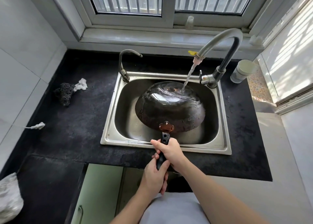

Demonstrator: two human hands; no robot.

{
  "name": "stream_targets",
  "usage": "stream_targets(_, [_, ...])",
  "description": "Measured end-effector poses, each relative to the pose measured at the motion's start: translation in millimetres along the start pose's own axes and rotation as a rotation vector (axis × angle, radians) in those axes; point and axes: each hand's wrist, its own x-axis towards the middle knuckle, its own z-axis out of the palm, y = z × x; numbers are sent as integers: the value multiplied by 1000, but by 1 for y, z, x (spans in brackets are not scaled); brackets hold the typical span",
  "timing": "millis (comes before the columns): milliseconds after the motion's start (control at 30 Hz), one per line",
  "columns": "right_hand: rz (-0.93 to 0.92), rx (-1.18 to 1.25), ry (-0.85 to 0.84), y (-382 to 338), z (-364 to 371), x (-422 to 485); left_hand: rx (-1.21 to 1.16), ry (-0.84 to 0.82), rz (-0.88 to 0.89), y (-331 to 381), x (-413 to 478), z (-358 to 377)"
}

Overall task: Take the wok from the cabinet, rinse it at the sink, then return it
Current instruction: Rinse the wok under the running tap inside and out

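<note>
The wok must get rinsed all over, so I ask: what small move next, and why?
Probably slide the wok rightward by its handle, gripped by left hand and right hand: the stream hits only its upturned underside's far right.

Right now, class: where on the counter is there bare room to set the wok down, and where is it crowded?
Widest bare counter: between the scrubber and the sink. A narrower strip lies right of the sink, in front of the cup. The wok fills the sink.
</note>
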Motion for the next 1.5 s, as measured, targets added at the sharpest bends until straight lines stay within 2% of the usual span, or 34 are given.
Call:
stream_targets(267, [-68, -41, -59, -4, 15, -16, 106, 70, 93, -12, -11, -12])
stream_targets(467, [-98, -115, -86, -7, 18, -16, 87, 90, 124, -10, -14, -15])
stream_targets(1033, [-153, -174, -109, -12, 10, -20, 60, 136, 121, -9, -20, 0])
stream_targets(1500, [-183, -134, -144, -26, -1, 3, 60, 156, 131, 10, 1, 5])
